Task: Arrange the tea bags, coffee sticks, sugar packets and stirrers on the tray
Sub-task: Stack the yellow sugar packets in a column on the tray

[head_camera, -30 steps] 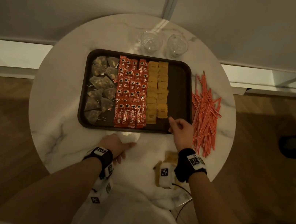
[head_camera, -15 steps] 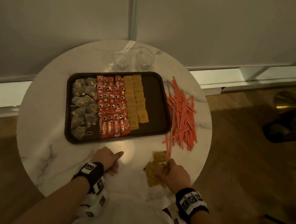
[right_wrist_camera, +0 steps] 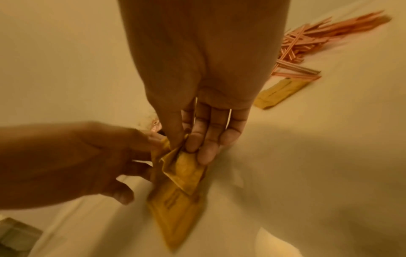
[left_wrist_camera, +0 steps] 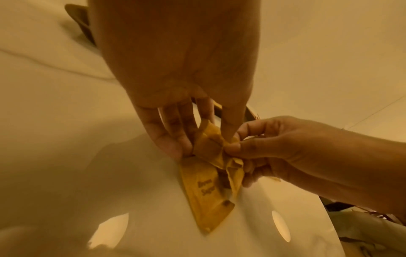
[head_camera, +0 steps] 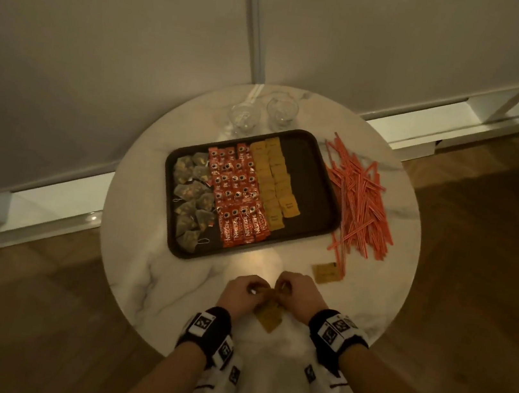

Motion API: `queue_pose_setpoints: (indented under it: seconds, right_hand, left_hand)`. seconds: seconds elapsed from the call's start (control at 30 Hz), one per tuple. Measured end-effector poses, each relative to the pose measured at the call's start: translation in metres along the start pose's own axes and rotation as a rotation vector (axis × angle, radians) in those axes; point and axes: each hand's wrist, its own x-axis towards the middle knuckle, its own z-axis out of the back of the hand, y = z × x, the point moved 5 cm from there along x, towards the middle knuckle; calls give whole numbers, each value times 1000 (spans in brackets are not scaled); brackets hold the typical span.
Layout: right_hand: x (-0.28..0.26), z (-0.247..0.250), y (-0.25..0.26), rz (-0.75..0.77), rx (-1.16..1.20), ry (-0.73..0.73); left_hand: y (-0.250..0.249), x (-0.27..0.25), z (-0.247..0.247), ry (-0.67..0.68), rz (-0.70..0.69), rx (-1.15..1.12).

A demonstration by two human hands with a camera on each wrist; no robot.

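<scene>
Both hands are now meeting at the 6 o'clock edge of the counter (head_camera: 144, 280): a second ago the right hand (head_camera: 298, 298) was reaching into the tray (head_camera: 317, 184) while the left hand (head_camera: 241, 294) was resting idle by its near rim, and half a second ago the right one was already dropping to the loose packets. Each hand is now pinching the crumpled top of the brown sugar packets (head_camera: 268, 315), which are hanging joined between them, so my reading is that they are being pulled apart or straightened before going onto the tray. One more sugar packet (head_camera: 326, 272) is lying at 5 o'clock of the tray, just beside the stirrers (head_camera: 360, 198), a loose pile too tangled to count, still on the counter at 3 o'clock. On the tray, from 9 toward 3 o'clock, are lying roughly ten tea bags (head_camera: 192, 196), several overlapping rows of coffee sticks (head_camera: 239, 190) that I cannot count, and two columns of sugar packets, number unclear. Two glasses (head_camera: 262, 114) are standing at 12 o'clock. The bunch in hand looks like two or three packets.
</scene>
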Motion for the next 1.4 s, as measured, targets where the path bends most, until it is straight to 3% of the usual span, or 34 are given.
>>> queue_pose_setpoints:
  seconds: [0.13,0.37,0.63,0.77,0.87,1.03,1.2,1.4]
  right_hand:
    - [-5,-1,6,30,125,-64]
    - [-21,3,-3,7,406,-101]
    - [-38,5,8,140,456,-72]
    - [-41,9,2,129,478,-134]
    - [-43,9,7,154,544,-133]
    - [-45,7,18,221,587,-106]
    - [-48,12,13,185,605,-165]
    - [-46,25,5,108,613,-125]
  left_hand:
    - [2,-5,6,-34,-42,23]
    - [4,-21,20,-138,-78,-155]
    - [-9,-34,9,-44,-72,-187]
    - [-6,-42,10,-36,90,-394]
    - [-1,-48,3,52,210,-483]
    - [-7,-52,-6,187,157,-439]
    - [-11,-50,1,94,106,-266]
    - [-11,-47,9,-37,155,-272]
